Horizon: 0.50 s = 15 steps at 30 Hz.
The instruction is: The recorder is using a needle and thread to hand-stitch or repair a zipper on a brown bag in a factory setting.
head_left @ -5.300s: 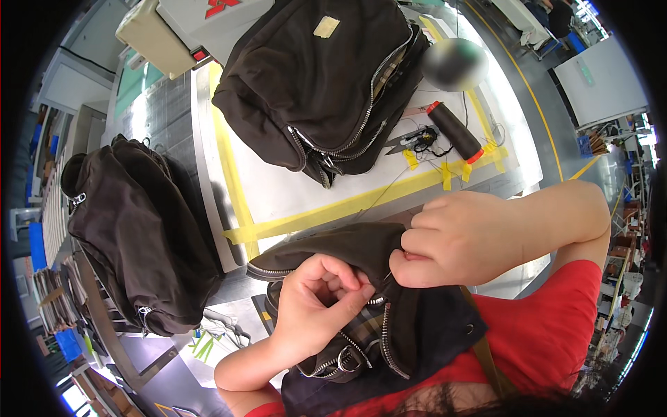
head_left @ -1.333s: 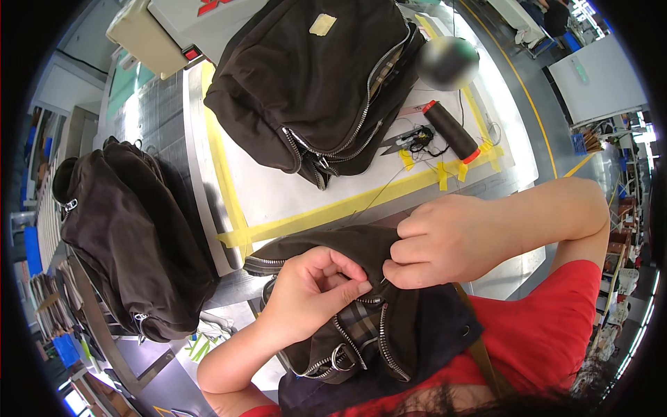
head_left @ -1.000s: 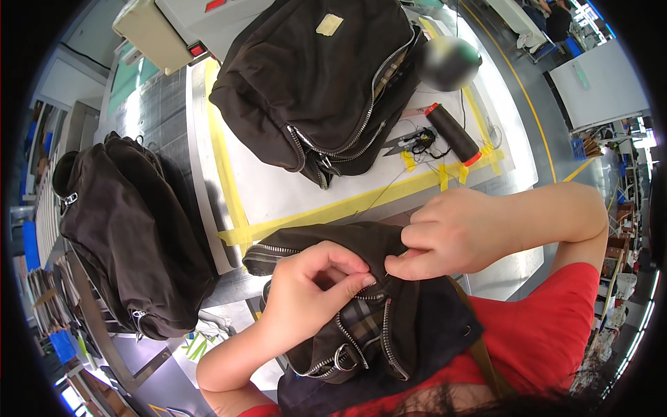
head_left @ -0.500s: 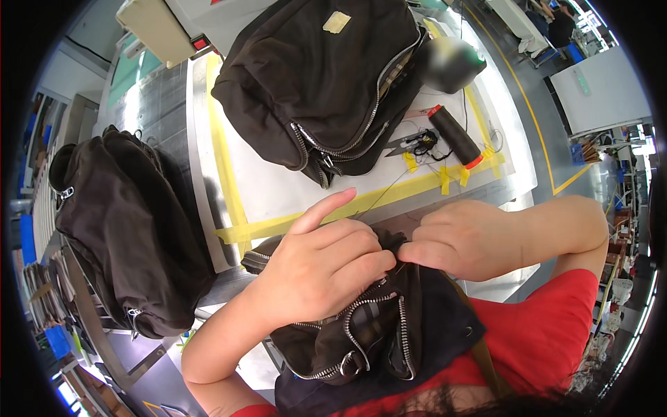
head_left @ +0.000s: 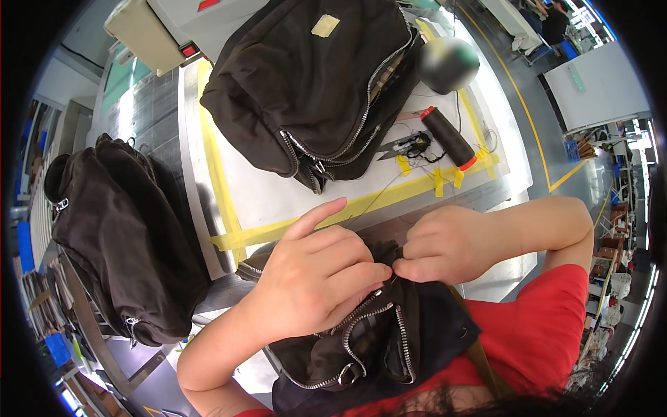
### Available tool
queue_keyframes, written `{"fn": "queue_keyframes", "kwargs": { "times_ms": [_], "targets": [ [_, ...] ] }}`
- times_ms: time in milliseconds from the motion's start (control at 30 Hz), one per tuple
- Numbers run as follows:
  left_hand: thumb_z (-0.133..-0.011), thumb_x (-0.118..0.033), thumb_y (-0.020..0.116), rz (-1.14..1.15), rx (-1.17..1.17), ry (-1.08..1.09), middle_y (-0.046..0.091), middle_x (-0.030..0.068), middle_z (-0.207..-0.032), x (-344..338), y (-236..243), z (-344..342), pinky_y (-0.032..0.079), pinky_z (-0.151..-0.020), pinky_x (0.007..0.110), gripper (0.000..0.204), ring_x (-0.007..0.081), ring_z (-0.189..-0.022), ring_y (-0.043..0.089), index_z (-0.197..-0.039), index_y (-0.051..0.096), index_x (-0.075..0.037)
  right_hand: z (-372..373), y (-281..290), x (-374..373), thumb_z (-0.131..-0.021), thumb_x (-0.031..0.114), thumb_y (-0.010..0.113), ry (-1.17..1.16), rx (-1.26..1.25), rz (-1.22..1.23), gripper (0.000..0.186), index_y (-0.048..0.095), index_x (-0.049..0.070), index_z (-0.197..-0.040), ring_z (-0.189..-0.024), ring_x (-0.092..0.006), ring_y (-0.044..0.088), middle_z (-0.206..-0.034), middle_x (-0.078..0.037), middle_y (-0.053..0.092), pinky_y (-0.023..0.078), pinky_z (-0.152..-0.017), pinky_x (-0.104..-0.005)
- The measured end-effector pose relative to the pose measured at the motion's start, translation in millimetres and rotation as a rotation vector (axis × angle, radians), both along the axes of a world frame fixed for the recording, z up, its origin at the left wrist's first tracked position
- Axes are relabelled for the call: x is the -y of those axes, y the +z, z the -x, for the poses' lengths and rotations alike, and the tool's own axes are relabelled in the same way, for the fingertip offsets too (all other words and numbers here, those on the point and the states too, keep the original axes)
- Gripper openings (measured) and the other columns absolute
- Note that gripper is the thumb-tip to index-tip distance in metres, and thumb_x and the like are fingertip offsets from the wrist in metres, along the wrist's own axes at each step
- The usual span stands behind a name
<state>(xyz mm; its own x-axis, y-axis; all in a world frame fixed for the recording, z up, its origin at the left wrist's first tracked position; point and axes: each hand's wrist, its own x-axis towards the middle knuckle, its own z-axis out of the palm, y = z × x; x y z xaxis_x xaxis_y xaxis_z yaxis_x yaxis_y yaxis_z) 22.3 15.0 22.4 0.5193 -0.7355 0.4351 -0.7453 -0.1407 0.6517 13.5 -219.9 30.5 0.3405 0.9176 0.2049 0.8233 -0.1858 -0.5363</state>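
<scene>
A dark brown-black bag point(head_left: 326, 354) with silver zips, a D-ring and a checked lining lies bunched against my dark apron. My left hand point(head_left: 313, 278) lies over its upper part, index finger raised, the other fingers curled on the fabric. My right hand point(head_left: 448, 243) is closed, thumb and fingertips pinched at the fabric beside my left fingers; what sits in that pinch is hidden. A thin thread runs from the worktop toward the bag. Beyond my hands are a black thread spool with red ends point(head_left: 448, 139) and scissors point(head_left: 385, 153) among loose threads.
A large black backpack point(head_left: 299, 83) sits on the yellow-taped white sheet point(head_left: 264, 194); another black bag point(head_left: 125, 236) lies left. Behind are a beige-grey machine point(head_left: 160, 38) and a blurred round object point(head_left: 448, 66). A person point(head_left: 556, 24) is at a distant bench, across a yellow-lined aisle.
My left hand has turned over from an upturned pinch to palm-down on the fabric, index lifted. The bag's upper flap is now more bunched, with my right hand still pinching beside it.
</scene>
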Motion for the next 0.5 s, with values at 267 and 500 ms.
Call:
{"fn": "queue_keyframes", "kwargs": {
  "times_ms": [267,500],
  "targets": [
    [-0.066,-0.011,0.071,0.028,0.042,0.019,0.056,-0.0033,-0.07,-2.3,0.4,4.1,0.04,-0.095,0.047,0.017,0.0145,-0.071,0.059,-0.081,0.066,-0.016,7.5,-1.3,-0.9,-0.071,0.005,0.062,-0.018,-0.218,-0.067,0.021,0.055,0.006,-0.091,-0.058,-0.021,0.054,-0.065,-0.002,0.05,0.042,-0.048,-0.0325],
    [-0.067,-0.01,0.067,0.02,0.062,0.03,0.053,-0.002,-0.07,0.3,-0.8,9.0,0.043,-0.093,0.043,0.013,0.0141,-0.068,0.058,-0.08,0.066,-0.013,6.3,2.4,-1.6,-0.075,0.005,0.058,0.058,-0.106,0.032,0.021,0.05,0.004,-0.095,-0.067,-0.0302,0.056,-0.071,-0.01,0.054,0.044,-0.055,-0.0393]
  ]
}}
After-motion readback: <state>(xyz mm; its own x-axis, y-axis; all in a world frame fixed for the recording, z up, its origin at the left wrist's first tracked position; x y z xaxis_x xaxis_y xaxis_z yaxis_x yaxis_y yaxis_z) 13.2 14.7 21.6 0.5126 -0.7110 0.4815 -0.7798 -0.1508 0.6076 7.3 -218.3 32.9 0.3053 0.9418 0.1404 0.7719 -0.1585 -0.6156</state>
